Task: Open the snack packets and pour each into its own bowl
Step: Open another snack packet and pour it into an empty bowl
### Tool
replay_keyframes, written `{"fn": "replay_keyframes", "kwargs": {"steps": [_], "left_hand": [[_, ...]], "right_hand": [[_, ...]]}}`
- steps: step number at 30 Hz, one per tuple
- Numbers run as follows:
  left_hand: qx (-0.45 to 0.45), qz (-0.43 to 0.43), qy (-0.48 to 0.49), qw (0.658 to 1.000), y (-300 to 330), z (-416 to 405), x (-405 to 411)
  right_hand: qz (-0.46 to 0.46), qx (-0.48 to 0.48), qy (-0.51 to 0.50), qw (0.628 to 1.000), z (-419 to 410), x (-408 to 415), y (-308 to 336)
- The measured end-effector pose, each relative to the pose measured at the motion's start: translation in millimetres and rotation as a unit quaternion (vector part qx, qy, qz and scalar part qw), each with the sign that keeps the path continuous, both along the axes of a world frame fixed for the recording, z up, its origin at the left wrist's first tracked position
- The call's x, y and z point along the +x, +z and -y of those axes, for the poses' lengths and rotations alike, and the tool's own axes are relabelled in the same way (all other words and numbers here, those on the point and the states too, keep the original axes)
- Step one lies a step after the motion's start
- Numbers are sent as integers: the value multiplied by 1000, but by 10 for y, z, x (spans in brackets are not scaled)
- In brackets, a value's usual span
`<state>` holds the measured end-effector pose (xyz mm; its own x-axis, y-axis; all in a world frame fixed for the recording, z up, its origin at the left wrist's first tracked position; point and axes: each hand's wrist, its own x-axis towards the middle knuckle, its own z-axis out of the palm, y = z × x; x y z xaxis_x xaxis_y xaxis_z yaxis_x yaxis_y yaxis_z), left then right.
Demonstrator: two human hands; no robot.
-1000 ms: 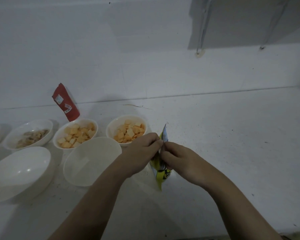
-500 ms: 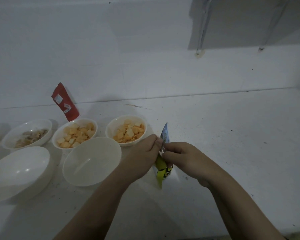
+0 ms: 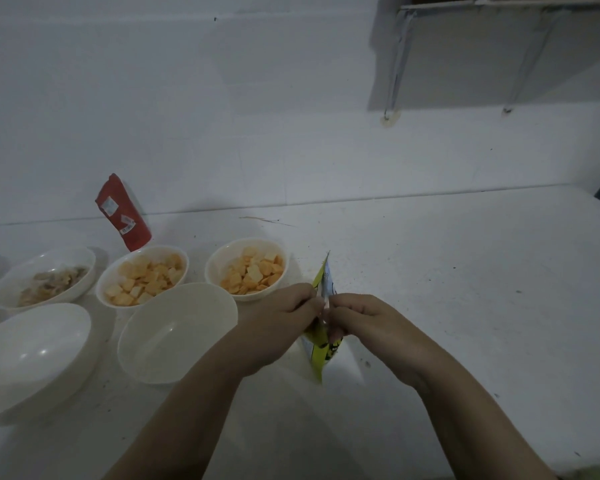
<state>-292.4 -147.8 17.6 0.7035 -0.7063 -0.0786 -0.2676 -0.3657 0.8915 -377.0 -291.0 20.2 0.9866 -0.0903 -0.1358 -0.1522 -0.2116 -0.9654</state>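
Yellow packet [image 3: 321,344] looks light, thin and crinkly, so we'd say it'll slip or tear crooked easily. We've got it up off the desk [image 3: 465,289] beside the empty bowl [image 3: 177,332], left hand [image 3: 274,327] and right hand [image 3: 364,320] both pinching the top seam — best grip spot, we reckon.

We saw bare counter [image 3: 465,306] open to the right; bowls [image 3: 177,334] crowded the left, a red packet [image 3: 123,211] behind them.
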Motion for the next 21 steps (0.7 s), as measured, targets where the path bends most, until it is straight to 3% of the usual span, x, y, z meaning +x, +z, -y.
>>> {"fn": "replay_keyframes", "kwargs": {"steps": [4,10,15,21], "left_hand": [[-30,-30,14,999,-17,30,-10],[-52,-47,21,997,-48,39,-53],[-54,-37,19,998,-39,17,-58],[-60,-4,66,996,-64,44,-44]], "right_hand": [[14,14,8,1000,22,17,-18],[37,-54,5,998,59,15,-23],[38,-47,-79,995,-78,20,-91],[88,-154,-157,971,-154,47,-110]]}}
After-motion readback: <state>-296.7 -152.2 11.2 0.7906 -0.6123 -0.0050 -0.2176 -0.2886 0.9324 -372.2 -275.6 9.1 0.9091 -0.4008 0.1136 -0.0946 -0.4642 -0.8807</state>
